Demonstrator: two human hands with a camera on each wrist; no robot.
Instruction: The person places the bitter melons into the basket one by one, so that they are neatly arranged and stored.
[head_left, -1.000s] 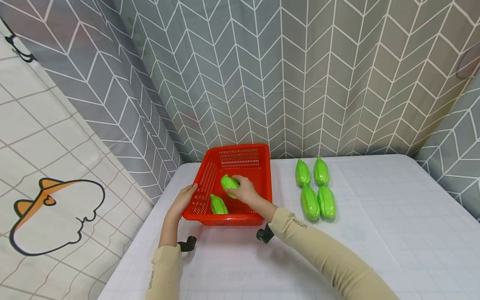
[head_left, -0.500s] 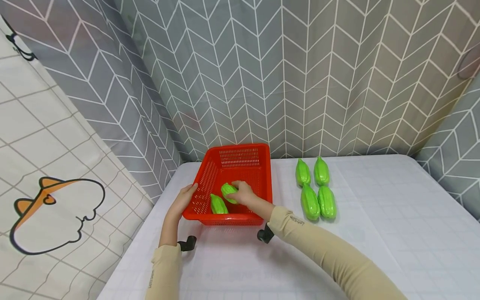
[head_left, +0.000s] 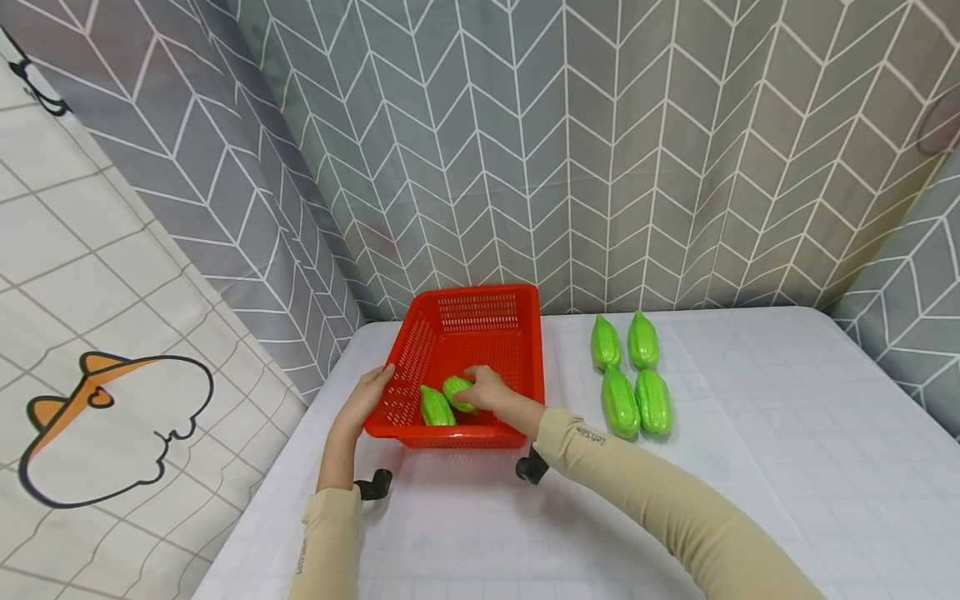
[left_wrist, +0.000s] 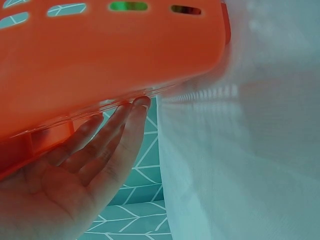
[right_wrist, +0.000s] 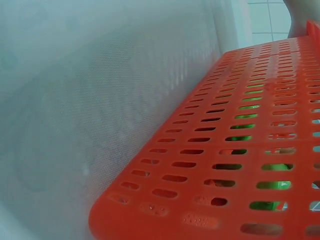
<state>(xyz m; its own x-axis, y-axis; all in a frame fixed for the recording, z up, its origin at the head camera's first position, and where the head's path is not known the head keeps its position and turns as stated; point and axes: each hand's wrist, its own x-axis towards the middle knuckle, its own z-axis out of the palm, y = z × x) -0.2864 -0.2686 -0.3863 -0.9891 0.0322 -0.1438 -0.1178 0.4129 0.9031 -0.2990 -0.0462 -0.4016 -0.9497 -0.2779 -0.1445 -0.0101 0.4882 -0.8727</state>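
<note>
A red plastic basket (head_left: pixel 480 433) with slotted walls stands on the table. My left hand (head_left: pixel 367 396) holds its left rim; in the left wrist view the fingers (left_wrist: pixel 117 145) lie along the outside under the rim. Inside the basket, my right hand (head_left: pixel 491 392) grips a shiny green ridged gourd (head_left: pixel 459 393) low near the front, its right part hidden by the fingers. A second such gourd (head_left: pixel 437 407) lies just left of it. The right wrist view mostly shows the basket's slotted outer wall (right_wrist: pixel 200 165), with green showing through the slots.
Several more green gourds, such as one at the near left (head_left: pixel 620 404), lie in two rows right of the basket. A white cloth covers the table (head_left: pixel 765 433). Behind hangs a grey patterned curtain (head_left: pixel 637 167).
My right hand has lowered the gourd toward the basket's floor, so it now sits beside the other gourd. The left hand stays at the rim.
</note>
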